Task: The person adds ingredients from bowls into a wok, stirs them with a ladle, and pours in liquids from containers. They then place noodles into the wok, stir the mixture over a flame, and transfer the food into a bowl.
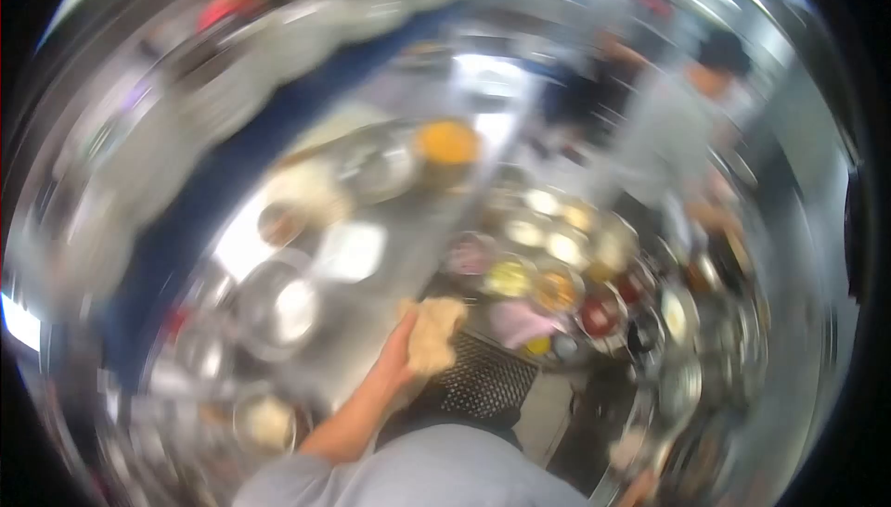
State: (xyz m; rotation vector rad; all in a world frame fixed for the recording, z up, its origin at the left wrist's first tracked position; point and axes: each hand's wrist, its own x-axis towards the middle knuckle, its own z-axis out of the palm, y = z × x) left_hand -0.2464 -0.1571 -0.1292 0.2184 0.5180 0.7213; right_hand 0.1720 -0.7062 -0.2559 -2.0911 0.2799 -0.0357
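My left hand (398,347) reaches out over the edge of the steel counter, closed on a tan, crumpled piece (434,333). Blur hides whether that piece is cloth or flatbread. Below it is a dark panel with rows of holes (483,375). Far down at the lower right, my right hand (640,487) is only partly visible. It is smeared by motion, so its fingers cannot be made out. Close to it is a small whitish thing (629,449), too blurred to name.
Several round containers of food, among them a yellow-green one (510,276) and a red one (601,315), stand to the right. On the steel counter (348,359) are a metal bowl (278,308), a white tray (351,250) and an orange-filled container (447,143). A co-worker (673,136) stands beyond.
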